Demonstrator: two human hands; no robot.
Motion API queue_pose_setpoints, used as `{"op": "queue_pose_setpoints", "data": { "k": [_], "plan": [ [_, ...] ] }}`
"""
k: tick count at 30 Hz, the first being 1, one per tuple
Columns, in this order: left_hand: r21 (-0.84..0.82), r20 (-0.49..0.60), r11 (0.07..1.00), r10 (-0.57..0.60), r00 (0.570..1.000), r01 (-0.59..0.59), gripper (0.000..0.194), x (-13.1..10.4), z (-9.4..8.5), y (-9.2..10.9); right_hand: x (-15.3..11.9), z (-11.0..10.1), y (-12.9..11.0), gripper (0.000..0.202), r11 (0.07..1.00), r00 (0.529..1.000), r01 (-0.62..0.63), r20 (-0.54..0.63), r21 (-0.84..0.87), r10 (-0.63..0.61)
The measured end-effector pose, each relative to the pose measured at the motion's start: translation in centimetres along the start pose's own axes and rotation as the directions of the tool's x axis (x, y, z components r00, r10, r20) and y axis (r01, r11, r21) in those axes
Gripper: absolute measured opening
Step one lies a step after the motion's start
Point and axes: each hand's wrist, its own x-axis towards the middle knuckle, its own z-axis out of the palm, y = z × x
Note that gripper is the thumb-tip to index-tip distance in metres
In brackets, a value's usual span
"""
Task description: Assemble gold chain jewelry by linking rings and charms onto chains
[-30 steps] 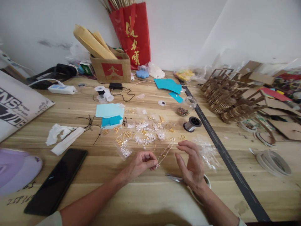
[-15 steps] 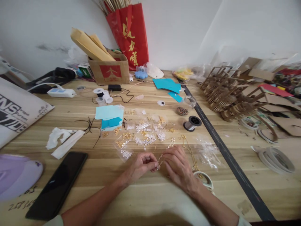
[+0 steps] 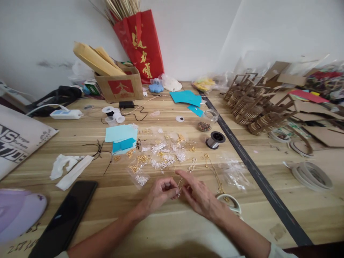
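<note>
My left hand (image 3: 163,191) pinches the near end of a thin silver chain (image 3: 180,182) between thumb and fingers. Just right of it, my right hand (image 3: 197,191) lies over the chain with its fingers extended and apart; its index finger points up and left. The chain runs away from me to a ring near the loose beads. Beyond the hands are small bags of white beads (image 3: 167,161) and gold findings (image 3: 142,158). To the right lie a gold chain (image 3: 214,173) and a pale round handle (image 3: 235,203), partly behind my right wrist.
A wire spool (image 3: 215,140), clear plastic bags (image 3: 234,172) and a bead dish (image 3: 204,126) stand right of centre. Farther right are small bamboo baskets (image 3: 249,104). A black phone (image 3: 67,215) and white strips lie left, with blue cards (image 3: 121,134) behind. A red bag stands at the wall.
The view has shifted slightly, moving the table items left in the picture. My right hand's fingers have straightened and spread from their earlier curled pose. My left hand keeps its pinch.
</note>
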Motion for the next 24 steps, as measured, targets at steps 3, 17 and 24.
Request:
{"op": "queue_pose_setpoints", "data": {
  "k": [3,17,24],
  "plan": [
    [-0.011,0.011,1.0,0.015,1.0,-0.015,0.027,0.1,0.1,-0.1,0.1,0.2,0.2,0.054,0.994,0.998,-0.05,0.054,0.101,0.044],
    [0.005,-0.111,0.999,-0.043,0.993,0.044,0.02,0.6,0.1,0.8,1.0,-0.5,0.1,0.011,0.969,0.981,-0.193,0.015,0.156,0.193],
    [-0.034,-0.136,0.998,-0.048,0.99,0.043,0.015,0.5,0.2,0.9,1.2,-0.3,0.0,0.015,0.958,0.982,-0.188,0.035,0.216,0.184]
  ]
}}
